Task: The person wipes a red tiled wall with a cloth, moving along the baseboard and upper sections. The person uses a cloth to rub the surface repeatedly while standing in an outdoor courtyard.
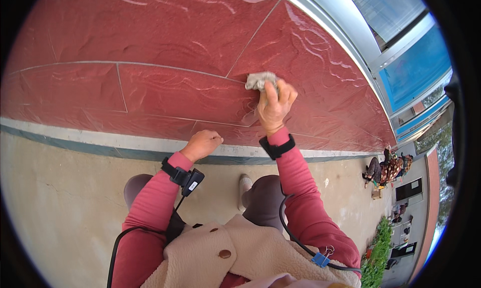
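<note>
A crumpled greyish-white cloth (260, 80) is pressed against a red textured tile wall (180, 96), gripped in the fingers of my right hand (277, 104). It lies by a joint line between tiles, below the window side. My left hand (203, 144) is curled closed near the wall's pale base ledge (240, 150), with nothing seen in it. Whether it touches the wall cannot be made out. Both wrists wear black straps, and the left strap (180, 174) carries a small black device.
A white window frame (360, 28) with a blue panel (417, 70) borders the wall at right. Concrete paving (75, 171) lies under my feet. Farther along the wall, people (391, 169) crouch near a cardboard box (376, 194). Green plants (377, 246) grow at lower right. Black cables run along my arms.
</note>
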`<control>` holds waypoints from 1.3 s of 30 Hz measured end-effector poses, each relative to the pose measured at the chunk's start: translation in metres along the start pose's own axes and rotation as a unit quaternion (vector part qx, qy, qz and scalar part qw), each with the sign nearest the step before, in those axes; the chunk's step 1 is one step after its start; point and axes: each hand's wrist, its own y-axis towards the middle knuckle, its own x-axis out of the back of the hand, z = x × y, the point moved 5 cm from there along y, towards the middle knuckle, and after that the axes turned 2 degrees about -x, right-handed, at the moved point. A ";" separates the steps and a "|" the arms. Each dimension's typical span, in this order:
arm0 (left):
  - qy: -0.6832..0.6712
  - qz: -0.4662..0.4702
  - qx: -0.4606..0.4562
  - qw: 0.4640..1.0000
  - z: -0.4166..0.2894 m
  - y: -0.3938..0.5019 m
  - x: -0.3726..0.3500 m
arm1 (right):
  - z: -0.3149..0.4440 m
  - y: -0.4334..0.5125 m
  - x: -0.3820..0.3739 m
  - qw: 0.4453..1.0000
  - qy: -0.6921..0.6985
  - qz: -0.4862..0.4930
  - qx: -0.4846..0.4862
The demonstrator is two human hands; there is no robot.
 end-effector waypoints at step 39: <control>0.027 -0.009 -0.003 1.000 0.000 -0.007 0.022 | 0.129 0.137 -0.051 0.967 0.064 0.061 0.240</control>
